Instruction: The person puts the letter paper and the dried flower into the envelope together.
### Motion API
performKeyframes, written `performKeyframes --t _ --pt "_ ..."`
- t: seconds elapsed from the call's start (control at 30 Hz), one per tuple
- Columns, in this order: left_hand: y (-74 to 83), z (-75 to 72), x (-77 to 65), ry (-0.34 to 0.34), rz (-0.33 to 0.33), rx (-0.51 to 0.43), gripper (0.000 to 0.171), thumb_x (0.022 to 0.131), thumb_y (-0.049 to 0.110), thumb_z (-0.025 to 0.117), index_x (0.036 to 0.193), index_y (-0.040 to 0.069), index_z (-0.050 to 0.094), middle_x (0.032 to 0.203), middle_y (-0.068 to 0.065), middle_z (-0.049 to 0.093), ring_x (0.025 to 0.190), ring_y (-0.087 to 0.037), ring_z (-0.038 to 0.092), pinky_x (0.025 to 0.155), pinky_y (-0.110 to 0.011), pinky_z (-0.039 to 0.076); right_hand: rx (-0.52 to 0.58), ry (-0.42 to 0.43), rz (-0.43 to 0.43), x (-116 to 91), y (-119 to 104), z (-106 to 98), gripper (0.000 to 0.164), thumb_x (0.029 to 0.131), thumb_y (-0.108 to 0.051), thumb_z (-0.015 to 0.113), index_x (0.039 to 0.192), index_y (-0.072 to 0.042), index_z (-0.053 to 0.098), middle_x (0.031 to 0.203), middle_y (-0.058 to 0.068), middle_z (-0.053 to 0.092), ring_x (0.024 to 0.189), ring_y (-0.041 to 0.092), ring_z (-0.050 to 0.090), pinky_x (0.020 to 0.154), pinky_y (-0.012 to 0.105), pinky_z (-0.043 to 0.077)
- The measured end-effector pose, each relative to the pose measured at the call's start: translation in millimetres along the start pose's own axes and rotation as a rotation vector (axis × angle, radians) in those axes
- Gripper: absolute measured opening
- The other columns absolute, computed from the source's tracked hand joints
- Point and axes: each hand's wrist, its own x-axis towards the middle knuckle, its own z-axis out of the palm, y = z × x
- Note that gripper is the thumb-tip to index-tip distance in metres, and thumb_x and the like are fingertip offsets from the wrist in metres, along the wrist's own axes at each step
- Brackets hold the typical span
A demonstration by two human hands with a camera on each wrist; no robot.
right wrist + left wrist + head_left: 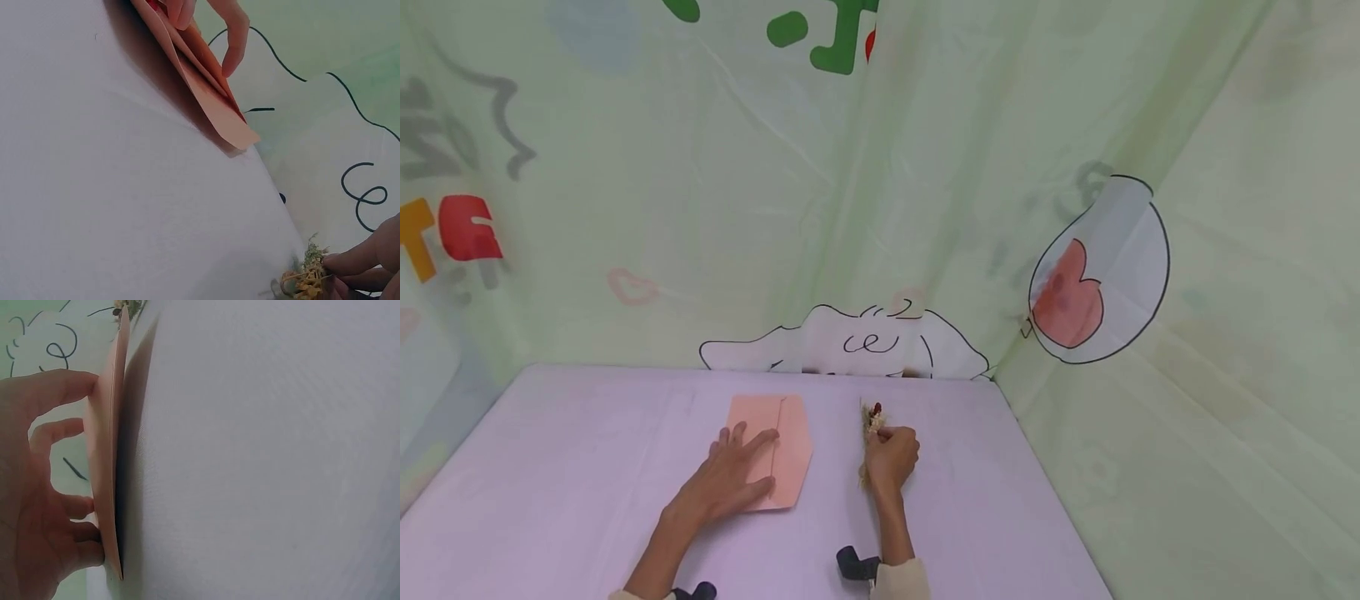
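A folded pink paper envelope (793, 458) lies on the table with a seam running lengthwise. My left hand (722, 477) rests on its left part, fingers spread and fingertips touching the paper. From the left wrist view, the envelope (106, 462) appears edge-on under those fingertips. Its layers stand slightly apart at the end of the envelope (234, 128) in the right wrist view. To the right of it, my right hand (892, 456) pinches a small bunch of dried flowers (874, 414) between thumb and fingers. The bunch has a dark red tip and pale, straw-coloured stems, partly hidden by the hand.
A pale lilac cloth covers the table (587, 450). Behind it hangs a light green curtain (737, 208) printed with cartoon drawings, and another curtain side (1210, 433) borders the table at the right. Dark wrist-camera mounts (856, 564) sit by the sleeves.
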Motion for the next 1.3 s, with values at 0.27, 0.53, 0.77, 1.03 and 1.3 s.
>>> performKeyframes --t 0.27,0.53,0.77,1.03,1.3 --pt "-0.5 0.8 -0.4 -0.006 0.004 -0.004 0.066 0.096 0.039 0.068 0.158 0.023 0.054 0.166 -0.045 0.033 0.153 -0.075 0.027 0.124 -0.083 0.026 0.03 -0.042 0.031 -6.5 -9.6 0.1 0.008 0.082 0.004 0.087 0.089 0.005 0.084 0.077 0.018 0.078 0.069 0.032 0.074 0.071 0.052 0.062" --pt "2.1 -1.6 -2.2 -0.005 -0.006 -0.01 0.065 0.095 0.039 0.069 0.157 0.024 0.055 0.167 -0.044 0.033 0.154 -0.074 0.026 0.125 -0.082 0.026 0.079 -0.078 0.002 -14.4 -19.6 7.9 0.008 0.08 0.002 0.089 0.086 0.003 0.085 0.075 0.017 0.079 0.065 0.027 0.074 0.067 0.047 0.062" --pt "0.3 0.6 1.0 -0.009 -0.005 -0.002 0.065 0.096 0.041 0.068 0.158 0.026 0.054 0.168 -0.042 0.033 0.155 -0.073 0.025 0.126 -0.081 0.025 0.139 -0.156 -0.007 -20.5 -26.6 12.3 0.01 0.08 0.002 0.09 0.088 0.004 0.085 0.075 0.017 0.079 0.062 0.021 0.073 0.058 0.036 0.059" --pt "0.3 1.2 1.9 -0.017 -0.008 -0.006 0.066 0.096 0.043 0.068 0.158 0.026 0.054 0.169 -0.043 0.031 0.155 -0.074 0.024 0.125 -0.082 0.025 0.188 -0.234 -0.003 -26.3 -33.2 18.6 0.011 0.082 0.002 0.09 0.09 0.005 0.084 0.076 0.018 0.079 0.054 0.016 0.07 0.05 0.029 0.058" --pt "1.5 -2.2 0.7 -0.004 0.002 0.005 0.067 0.094 0.042 0.069 0.158 0.024 0.056 0.166 -0.044 0.034 0.152 -0.075 0.027 0.124 -0.082 0.027 0.263 -0.322 -0.024 -36.5 -41.4 25.0 0.01 0.083 0.005 0.089 0.091 0.008 0.083 0.075 0.021 0.079 0.045 0.012 0.067 0.045 0.026 0.056"
